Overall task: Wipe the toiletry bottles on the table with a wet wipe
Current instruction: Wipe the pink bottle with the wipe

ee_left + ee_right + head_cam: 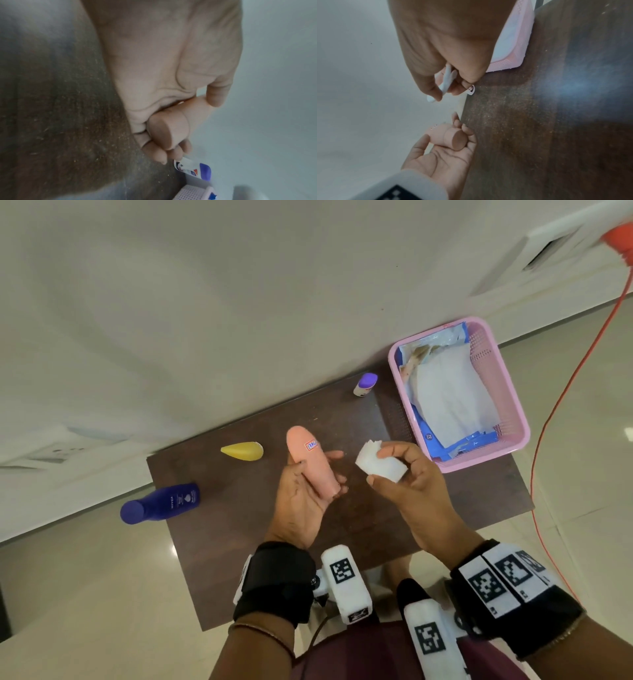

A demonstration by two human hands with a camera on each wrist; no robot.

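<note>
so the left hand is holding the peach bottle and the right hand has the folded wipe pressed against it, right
Not quite. The left hand does hold the peach bottle, and the right hand does pinch the folded wipe, but the wipe is not against the bottle: the head view shows a clear gap between them, with the wipe held off to the bottle's right.

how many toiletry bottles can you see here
4. The pink bottle is in the left hand; the yellow bottle, dark blue bottle and small purple-capped bottle are on the table. The basket could hide more.
</note>
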